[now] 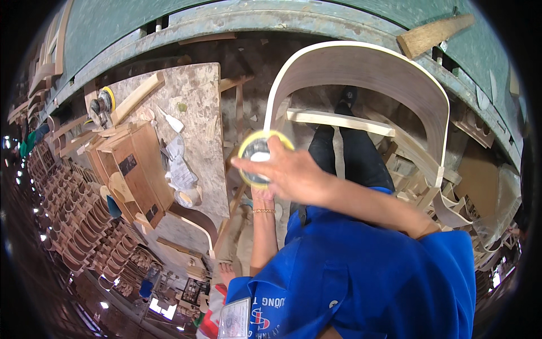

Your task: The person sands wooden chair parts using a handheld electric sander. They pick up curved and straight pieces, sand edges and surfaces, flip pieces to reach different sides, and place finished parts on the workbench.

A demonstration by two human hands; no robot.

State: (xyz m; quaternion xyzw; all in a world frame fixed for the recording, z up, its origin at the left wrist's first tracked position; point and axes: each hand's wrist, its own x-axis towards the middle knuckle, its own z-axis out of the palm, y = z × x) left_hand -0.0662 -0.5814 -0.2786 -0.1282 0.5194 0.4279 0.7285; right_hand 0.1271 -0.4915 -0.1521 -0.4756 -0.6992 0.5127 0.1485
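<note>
A round tape roll point(257, 158) with a yellow rim sits at the middle of the view, held up in the air above the floor, between the worktop and a curved chair back. The right hand point(288, 172) lies across its right side, fingers spread over the face and rim, gripping it. The left hand point(262, 195) is mostly hidden below the roll; only its wrist with a thin gold bracelet point(263, 211) shows, so I cannot tell whether it is wide or closed, though it seems to touch the roll from beneath. Just left stands the worktop point(197, 101), a rough chipboard slab, pale and blotched. On it lie a wooden box point(132, 169), crumpled paper point(179, 166), a white glue bottle point(171, 121), a second tape roll point(189, 198) and a disc sander point(103, 104) with a yellow pad. To the right the chair back point(367, 68) is a smooth bent plywood band, brown-faced with a pale edge, bridged by a pale wood rail point(339, 120). Stacks of curved wooden parts point(79, 214) fill the workshop at far left, and a green wall point(124, 22) runs along the top.
</note>
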